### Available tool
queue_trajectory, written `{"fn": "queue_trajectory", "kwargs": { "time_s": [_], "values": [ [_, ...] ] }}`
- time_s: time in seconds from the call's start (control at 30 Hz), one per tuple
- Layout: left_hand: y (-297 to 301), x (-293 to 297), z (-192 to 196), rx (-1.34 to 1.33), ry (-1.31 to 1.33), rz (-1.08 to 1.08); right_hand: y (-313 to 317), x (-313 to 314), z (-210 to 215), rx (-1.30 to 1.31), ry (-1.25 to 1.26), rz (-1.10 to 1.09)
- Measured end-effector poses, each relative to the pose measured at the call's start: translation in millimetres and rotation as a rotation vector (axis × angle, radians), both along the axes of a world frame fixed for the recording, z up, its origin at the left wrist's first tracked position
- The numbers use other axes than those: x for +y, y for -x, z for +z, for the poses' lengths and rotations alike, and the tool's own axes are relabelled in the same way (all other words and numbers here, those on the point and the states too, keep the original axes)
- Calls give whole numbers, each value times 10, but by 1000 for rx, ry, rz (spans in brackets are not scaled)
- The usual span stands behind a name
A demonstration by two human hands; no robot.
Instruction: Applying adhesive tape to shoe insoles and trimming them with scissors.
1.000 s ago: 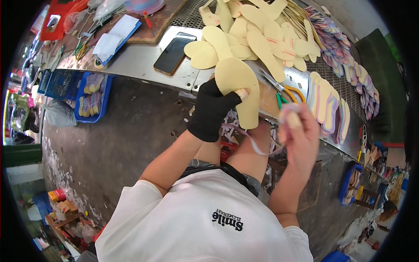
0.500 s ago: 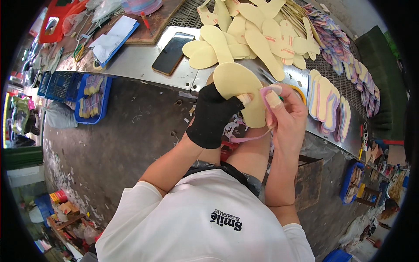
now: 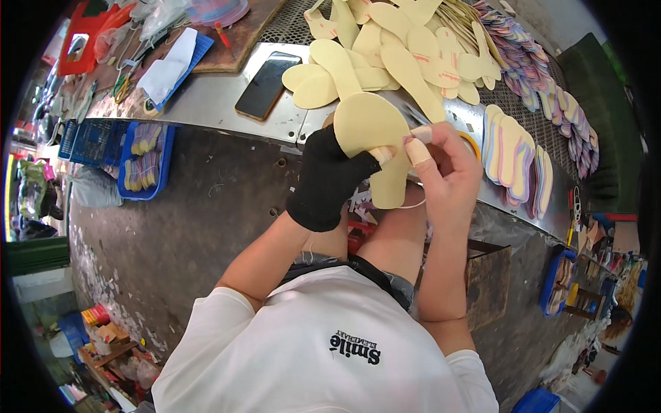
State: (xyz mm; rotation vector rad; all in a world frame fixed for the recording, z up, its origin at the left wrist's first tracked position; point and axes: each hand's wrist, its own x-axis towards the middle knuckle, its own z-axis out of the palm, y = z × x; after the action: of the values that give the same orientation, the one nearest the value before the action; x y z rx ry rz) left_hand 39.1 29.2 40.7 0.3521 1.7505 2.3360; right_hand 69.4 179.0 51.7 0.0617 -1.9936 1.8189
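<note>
A pale yellow shoe insole point(image 3: 370, 122) is held up in front of me, wide end away from me and narrow end hanging over my lap. My left hand point(image 3: 325, 180), in a black fingerless glove, is closed on its left edge, with the taped thumb pressed on its face. At the opposite edge, the taped thumb and forefinger of my right hand point(image 3: 451, 165) pinch together. A bit of pink strip point(image 3: 407, 140) shows between those fingertips; most of it is hidden. Scissors with an orange handle point(image 3: 471, 143) lie on the metal bench behind my right hand.
Loose yellow insoles point(image 3: 406, 58) are heaped on the bench, with stacked coloured insoles point(image 3: 511, 155) to their right. A phone point(image 3: 269, 85) lies left of the heap. Further left are a wooden board point(image 3: 258, 24) and a blue crate point(image 3: 165, 165) of bundled insoles. A wooden box point(image 3: 490, 286) stands by my right leg.
My right hand has moved slightly left, up against the insole's edge. The pink strip, earlier looped wide below and around the fingers, is now mostly out of sight. The left hand keeps its hold.
</note>
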Motion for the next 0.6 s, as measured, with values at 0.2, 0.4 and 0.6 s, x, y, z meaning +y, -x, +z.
{"fn": "queue_trajectory", "kwargs": {
  "time_s": [0.2,0.4,0.6],
  "values": [
    [233,115,41,9,-185,-163,55,-131,-20,-1,199,39],
    [326,93,55,72,-323,-149,-34,-52,-106,-308,554,46],
    [229,158,90,52,-405,-66,-100,-77,-249,55,-38,-167]
  ]
}}
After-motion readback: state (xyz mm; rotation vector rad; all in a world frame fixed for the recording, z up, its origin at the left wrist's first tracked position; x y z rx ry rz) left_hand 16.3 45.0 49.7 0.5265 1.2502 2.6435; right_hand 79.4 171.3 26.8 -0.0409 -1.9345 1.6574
